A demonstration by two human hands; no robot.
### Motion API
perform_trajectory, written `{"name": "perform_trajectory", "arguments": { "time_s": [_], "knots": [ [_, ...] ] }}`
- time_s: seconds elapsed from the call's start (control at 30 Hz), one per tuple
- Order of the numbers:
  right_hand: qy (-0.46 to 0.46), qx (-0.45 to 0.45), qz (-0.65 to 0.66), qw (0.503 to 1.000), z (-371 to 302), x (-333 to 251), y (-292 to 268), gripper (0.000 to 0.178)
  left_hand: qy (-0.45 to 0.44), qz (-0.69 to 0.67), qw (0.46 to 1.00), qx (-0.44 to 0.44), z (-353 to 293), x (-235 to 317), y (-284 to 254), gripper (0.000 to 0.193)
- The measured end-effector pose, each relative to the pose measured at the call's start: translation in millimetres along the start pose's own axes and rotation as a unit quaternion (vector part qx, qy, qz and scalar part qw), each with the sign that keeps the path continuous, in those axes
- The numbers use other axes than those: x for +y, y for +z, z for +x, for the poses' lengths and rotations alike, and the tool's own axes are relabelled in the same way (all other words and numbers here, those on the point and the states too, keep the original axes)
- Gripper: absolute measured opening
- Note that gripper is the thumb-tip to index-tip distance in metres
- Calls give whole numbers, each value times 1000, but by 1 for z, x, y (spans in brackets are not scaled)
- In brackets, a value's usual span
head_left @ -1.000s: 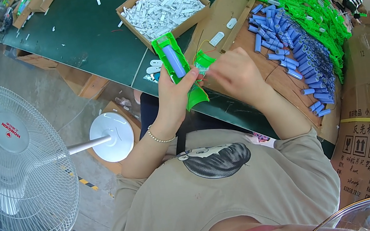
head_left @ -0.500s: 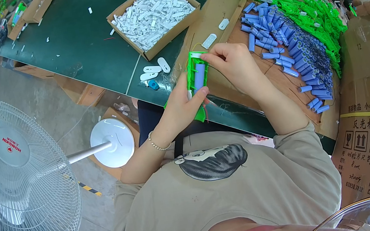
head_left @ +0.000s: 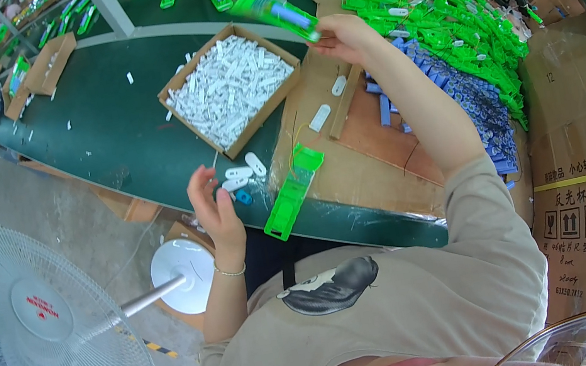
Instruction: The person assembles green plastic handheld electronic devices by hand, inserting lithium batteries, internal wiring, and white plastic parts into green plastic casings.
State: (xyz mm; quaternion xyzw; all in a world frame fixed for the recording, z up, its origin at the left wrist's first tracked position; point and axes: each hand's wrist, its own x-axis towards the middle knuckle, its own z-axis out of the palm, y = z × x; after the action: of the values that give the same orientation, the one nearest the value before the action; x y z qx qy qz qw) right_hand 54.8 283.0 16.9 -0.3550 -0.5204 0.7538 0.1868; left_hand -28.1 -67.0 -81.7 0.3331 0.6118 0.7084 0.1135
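Over the smooth green table point(head_left: 95, 84), the right hand point(head_left: 346, 39) was clamped on the near end of a blurred green plastic case point(head_left: 256, 1) holding a bluish cylinder point(head_left: 291, 17). Fingers apart, the left hand point(head_left: 218, 213) hovered beside oval white pieces point(head_left: 238, 172), left of a long, trough-shaped second case point(head_left: 291, 197) at the table's edge.

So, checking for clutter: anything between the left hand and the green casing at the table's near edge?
Yes: a blue piece and white pieces lie on the table between the left hand and green casing.
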Motion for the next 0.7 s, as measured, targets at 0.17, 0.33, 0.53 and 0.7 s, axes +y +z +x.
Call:
{"name": "perform_trajectory", "arguments": {
  "time_s": [0.17, 0.33, 0.53, 0.7],
  "knots": [
    [92, 115, 37, 988, 153, 18, -8, 15, 216, 282, 933, -64, 4, 6, 9, 41],
    [91, 158, -404, 896, 189, 14, -19, 20, 181, 298, 936, -48, 9, 1, 9, 40],
    [-408, 221, -535, 706, 66, -28, 16, 22, 150, 298, 942, -23, 9, 0, 7, 39],
    [-540, -192, -509, 642, -103, 14, 65, 34, 155, 277, 948, -15, 11, -2, 7, 39]
  ]
}}
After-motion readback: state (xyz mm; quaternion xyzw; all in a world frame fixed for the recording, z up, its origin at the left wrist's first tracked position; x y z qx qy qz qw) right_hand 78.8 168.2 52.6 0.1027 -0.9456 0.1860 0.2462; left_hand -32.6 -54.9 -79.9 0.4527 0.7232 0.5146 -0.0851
